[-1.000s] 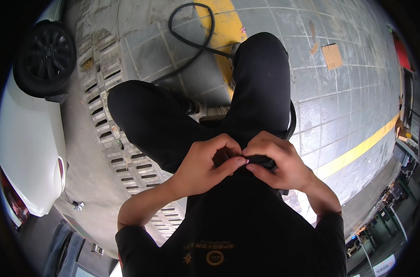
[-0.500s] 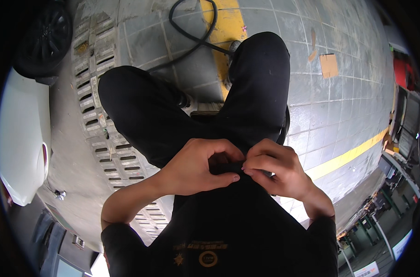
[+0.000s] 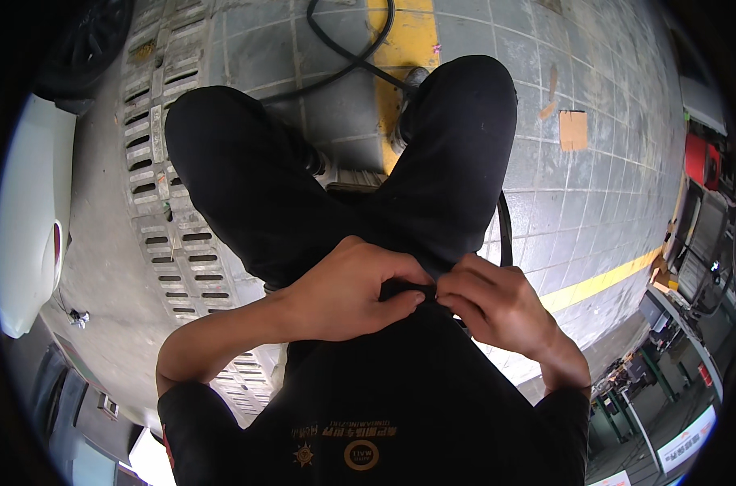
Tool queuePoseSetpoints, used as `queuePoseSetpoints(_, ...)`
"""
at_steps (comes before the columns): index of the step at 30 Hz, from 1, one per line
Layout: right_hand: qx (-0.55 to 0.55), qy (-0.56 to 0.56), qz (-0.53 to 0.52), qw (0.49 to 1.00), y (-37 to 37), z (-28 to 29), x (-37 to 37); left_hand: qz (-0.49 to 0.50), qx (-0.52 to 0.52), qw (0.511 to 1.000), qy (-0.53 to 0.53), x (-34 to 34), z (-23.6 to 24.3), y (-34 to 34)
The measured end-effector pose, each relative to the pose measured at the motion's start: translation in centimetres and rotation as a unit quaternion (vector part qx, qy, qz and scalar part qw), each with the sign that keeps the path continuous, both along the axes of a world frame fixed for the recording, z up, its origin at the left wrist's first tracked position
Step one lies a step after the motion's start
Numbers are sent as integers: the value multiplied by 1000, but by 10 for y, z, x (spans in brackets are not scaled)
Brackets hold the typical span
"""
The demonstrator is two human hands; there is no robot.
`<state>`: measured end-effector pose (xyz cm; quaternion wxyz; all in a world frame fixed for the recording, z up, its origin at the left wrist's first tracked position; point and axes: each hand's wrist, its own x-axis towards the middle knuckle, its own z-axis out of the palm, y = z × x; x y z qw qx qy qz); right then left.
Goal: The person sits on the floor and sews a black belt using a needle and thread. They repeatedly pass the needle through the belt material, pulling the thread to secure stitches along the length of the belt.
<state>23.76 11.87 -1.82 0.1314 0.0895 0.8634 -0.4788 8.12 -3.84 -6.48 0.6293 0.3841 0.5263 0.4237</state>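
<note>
My left hand [image 3: 348, 292] and my right hand [image 3: 504, 304] meet in front of my waist, over my lap. The left thumb and fingers close on dark cloth at the lower edge of my black shirt [image 3: 425, 389]. Right beside them, the right fingers are bent and pinched together at the same cloth edge. Anything small between the right fingertips is hidden. Below the hands spread my legs in black trousers [image 3: 246, 178], knees apart.
A black hose [image 3: 315, 83] loops on the tiled floor beyond my feet, crossing a yellow stripe [image 3: 408, 32]. A slotted drain grate [image 3: 178, 243] runs along the left, near a white car [image 3: 36, 211] and a wheel [image 3: 89, 40]. Flat cardboard [image 3: 573, 130] lies at right.
The right fingers have curled in more tightly at the cloth edge, and the left thumb and finger have drawn closer together. My view has shifted slightly.
</note>
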Motion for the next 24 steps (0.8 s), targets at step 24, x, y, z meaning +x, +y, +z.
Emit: queuePoseSetpoints(24,16,-37,-39,998,-1,-16,5,50,2,996,79,13,-3,1)
